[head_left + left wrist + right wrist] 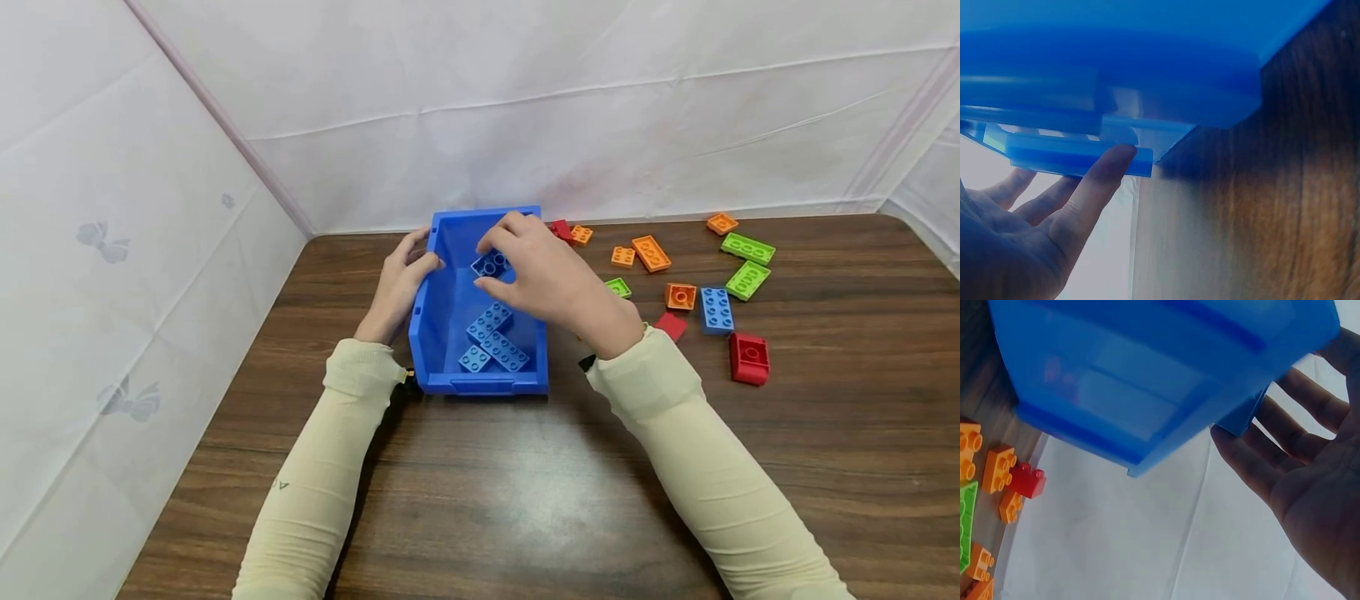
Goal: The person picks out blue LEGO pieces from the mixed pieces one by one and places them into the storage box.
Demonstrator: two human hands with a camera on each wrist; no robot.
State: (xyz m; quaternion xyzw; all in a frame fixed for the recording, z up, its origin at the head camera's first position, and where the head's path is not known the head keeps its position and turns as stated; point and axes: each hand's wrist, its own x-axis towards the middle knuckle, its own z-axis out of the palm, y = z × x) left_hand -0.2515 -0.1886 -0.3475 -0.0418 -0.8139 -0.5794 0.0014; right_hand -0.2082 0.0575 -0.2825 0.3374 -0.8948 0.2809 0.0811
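A blue plastic bin (480, 386) sits on the table in the head view. My left hand (397, 283) grips its left rim, with the thumb over the edge; the left wrist view shows this hand (1047, 219) against the bin's lip (1079, 159). Over the bin's far part, my right hand (536, 267) pinches a dark blue toy brick (491, 264), its hollow underside showing. That brick (1242, 417) shows beside the fingertips of my right hand (1310, 444) in the right wrist view. Inside the bin lie blue bricks, including a long one (505, 351) and a small one (474, 359).
Right of the bin, loose bricks lie scattered: a light blue brick (717, 311), a red one (750, 359), an orange one (651, 253) and a green one (747, 280), among several others. Pale fabric (540, 125) hangs behind the wooden table (525, 500).
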